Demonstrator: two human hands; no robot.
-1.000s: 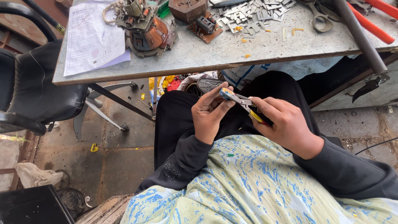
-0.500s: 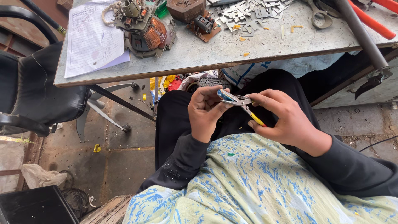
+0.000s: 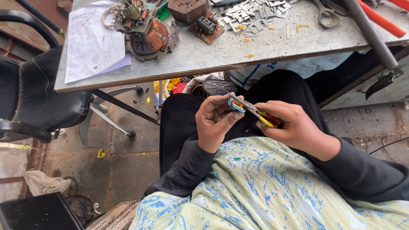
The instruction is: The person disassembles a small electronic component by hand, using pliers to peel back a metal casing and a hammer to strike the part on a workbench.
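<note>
Over my lap I hold a pair of small pliers (image 3: 255, 113) with yellow and red handles. My right hand (image 3: 294, 123) is closed around the handles. My left hand (image 3: 215, 121) is curled at the jaws, its fingers pinching a small yellow and blue part (image 3: 237, 104) gripped in the tips. Both sleeves are black, and a pale green cloth with blue print (image 3: 272, 191) lies across my lap.
A grey worktable (image 3: 221, 53) stands ahead with a coil assembly with copper winding (image 3: 147, 30), a paper sheet (image 3: 91, 40), several metal strips (image 3: 251, 10), scissors (image 3: 326, 12) and a red-handled tool (image 3: 381, 21). A black chair (image 3: 30, 93) is at the left. Clutter lies under the table.
Both hands have stayed together on the pliers, shifting slightly; the left fingers have adjusted their grip on the part at the jaws. The view tilted a little.
</note>
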